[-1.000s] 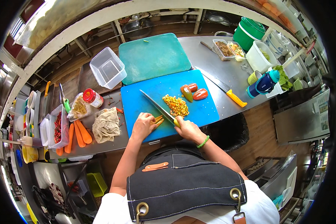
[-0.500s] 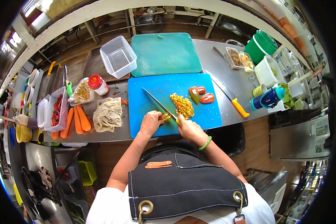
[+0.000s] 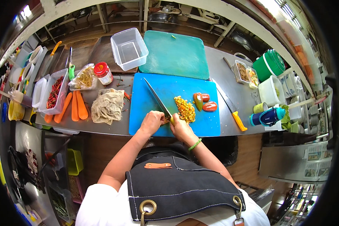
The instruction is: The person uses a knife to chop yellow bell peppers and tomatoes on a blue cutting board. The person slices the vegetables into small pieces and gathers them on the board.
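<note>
A blue cutting board point(image 3: 154, 86) lies before me on the metal counter. My right hand point(image 3: 182, 129) is closed round the yellow handle of a kitchen knife point(image 3: 159, 100), whose long blade points to the far left across the board. Left of the blade, my left hand point(image 3: 152, 122) pinches small strips of a cut vegetable; their kind is mostly hidden by the fingers. Just beyond my right hand sits a pile of diced yellow-orange vegetable point(image 3: 185, 109). Cut red tomato pieces point(image 3: 209, 106) and a greenish-orange tomato piece point(image 3: 197, 101) lie right of the pile.
A green cutting board point(image 3: 173, 54) adjoins behind, beside a clear plastic tub point(image 3: 129, 49). To the left are a cloth point(image 3: 107, 106), carrots point(image 3: 75, 107), red chillies point(image 3: 55, 93) and a red-lidded jar point(image 3: 103, 73). On the right lie another yellow-handled knife point(image 3: 238, 119) and a blue bottle point(image 3: 267, 116).
The whole view has shifted and turned slightly. Across the blue board, the knife has slid a little forward, its tip now nearer the far edge. Both hands keep their grips.
</note>
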Demonstrator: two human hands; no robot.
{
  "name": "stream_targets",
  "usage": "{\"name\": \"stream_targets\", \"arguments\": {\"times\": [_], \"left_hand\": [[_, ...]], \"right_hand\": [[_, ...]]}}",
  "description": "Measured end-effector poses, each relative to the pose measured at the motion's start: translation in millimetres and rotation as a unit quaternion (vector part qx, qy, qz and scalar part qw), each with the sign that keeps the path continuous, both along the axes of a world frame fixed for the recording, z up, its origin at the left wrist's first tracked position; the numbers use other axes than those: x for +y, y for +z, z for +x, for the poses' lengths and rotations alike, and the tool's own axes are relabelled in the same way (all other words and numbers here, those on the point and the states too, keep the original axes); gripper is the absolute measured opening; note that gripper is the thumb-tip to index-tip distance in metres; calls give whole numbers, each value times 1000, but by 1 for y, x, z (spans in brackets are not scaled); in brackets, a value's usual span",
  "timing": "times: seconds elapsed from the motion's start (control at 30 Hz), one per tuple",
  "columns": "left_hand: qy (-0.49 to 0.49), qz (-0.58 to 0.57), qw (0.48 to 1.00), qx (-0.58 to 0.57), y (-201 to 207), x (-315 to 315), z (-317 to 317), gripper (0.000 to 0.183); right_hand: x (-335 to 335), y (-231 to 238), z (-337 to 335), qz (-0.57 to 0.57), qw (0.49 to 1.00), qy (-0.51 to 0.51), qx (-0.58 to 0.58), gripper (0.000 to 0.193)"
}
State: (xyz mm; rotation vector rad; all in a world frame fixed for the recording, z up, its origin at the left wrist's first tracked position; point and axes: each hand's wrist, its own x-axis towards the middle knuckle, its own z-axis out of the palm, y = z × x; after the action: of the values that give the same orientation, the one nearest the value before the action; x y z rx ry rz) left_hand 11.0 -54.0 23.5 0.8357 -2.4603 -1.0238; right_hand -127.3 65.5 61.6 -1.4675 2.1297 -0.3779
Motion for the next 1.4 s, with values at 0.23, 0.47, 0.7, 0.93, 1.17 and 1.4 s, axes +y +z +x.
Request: {"name": "stream_targets", "arguments": {"times": [0.23,0.47,0.7,0.93,1.17,1.4], "left_hand": [[8,22,1000,-12,1,-1,4,16],[1,-9,1000,2,0,-1,0,15],[-4,11,1000,4,-1,0,0,17],[-8,-7,1000,3,-2,-3,2,15],[-26,10,1000,-9,-4,-6,-2,17],[-17,-46,999,14,-6,-11,-14,16]], "right_hand": [[1,8,-5,-11,999,26,-24,30],[-19,2,-2,-24,1000,16,8,27],[3,1,10,18,999,-24,-31,31],[1,11,12,21,1000,-11,-13,32],[-14,-12,-6,-5,998,-12,-56,30],[10,10,-12,-8,1000,-18,-9,33]]}}
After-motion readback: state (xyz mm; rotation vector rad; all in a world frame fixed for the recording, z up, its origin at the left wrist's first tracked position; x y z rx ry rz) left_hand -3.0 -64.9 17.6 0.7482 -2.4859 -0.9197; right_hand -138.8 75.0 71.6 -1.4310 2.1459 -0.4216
